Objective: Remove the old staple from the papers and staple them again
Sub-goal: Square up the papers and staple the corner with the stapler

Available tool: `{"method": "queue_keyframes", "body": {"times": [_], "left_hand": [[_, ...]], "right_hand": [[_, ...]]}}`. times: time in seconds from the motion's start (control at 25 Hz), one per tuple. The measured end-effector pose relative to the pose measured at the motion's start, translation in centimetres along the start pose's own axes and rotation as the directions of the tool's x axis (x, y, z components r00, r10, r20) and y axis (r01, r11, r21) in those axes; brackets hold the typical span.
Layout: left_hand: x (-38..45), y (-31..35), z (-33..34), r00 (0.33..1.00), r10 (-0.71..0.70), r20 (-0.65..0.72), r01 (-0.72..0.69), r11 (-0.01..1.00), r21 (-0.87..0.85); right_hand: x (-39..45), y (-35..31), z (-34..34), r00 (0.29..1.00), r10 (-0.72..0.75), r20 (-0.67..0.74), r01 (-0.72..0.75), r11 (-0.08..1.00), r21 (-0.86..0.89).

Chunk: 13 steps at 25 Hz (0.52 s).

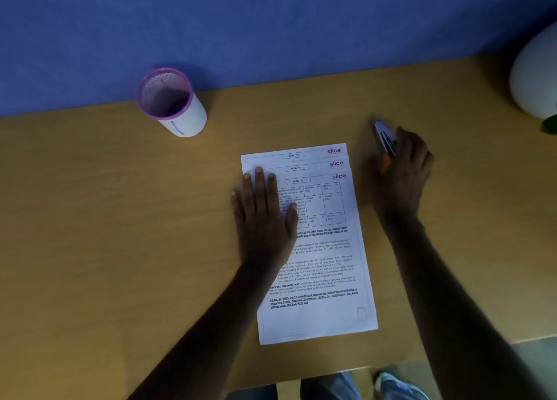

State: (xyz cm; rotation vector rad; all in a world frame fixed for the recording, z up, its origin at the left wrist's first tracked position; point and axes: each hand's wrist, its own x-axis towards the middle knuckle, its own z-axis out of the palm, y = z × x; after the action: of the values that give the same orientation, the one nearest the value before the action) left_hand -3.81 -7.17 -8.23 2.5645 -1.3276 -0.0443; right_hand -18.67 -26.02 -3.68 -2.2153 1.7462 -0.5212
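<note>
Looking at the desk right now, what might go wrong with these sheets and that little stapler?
1. The papers lie fanned, three headers showing, so stapling now would likely bind them misaligned.
2. Only the left hand presses flat on them; lifting it may let the sheets slide further apart.
3. The right hand holds the stapler off the stack, and the dim, blurred view hides its mouth, so a fingertip could be pinched.

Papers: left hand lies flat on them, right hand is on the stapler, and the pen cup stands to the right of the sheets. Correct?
Not quite. In the head view the pen cup stands to the left of the papers. The left hand lies flat on them and the right hand is on the stapler.
</note>
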Motion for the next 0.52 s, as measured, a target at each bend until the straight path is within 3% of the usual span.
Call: {"method": "queue_keyframes", "body": {"times": [0.08, 0.28, 0.52], "left_hand": [[0.0, 0.1, -0.1, 1.000, -0.002, 0.011, 0.002, 1.000, 0.001], [-0.1, 0.2, -0.8, 1.000, -0.010, 0.029, 0.010, 1.000, -0.021], [4.0, -0.5, -2.9, 0.992, -0.121, 0.022, 0.123, 0.989, -0.079]], "right_hand": [[-3.9, -0.9, 0.4, 0.998, -0.035, -0.051, 0.039, 0.997, 0.074], [-13.4, -2.4, 2.0, 0.997, 0.002, 0.076, -0.014, 0.987, 0.158], [-14.0, -2.2, 2.7, 0.995, -0.013, 0.094, 0.003, 0.994, 0.106]]}}
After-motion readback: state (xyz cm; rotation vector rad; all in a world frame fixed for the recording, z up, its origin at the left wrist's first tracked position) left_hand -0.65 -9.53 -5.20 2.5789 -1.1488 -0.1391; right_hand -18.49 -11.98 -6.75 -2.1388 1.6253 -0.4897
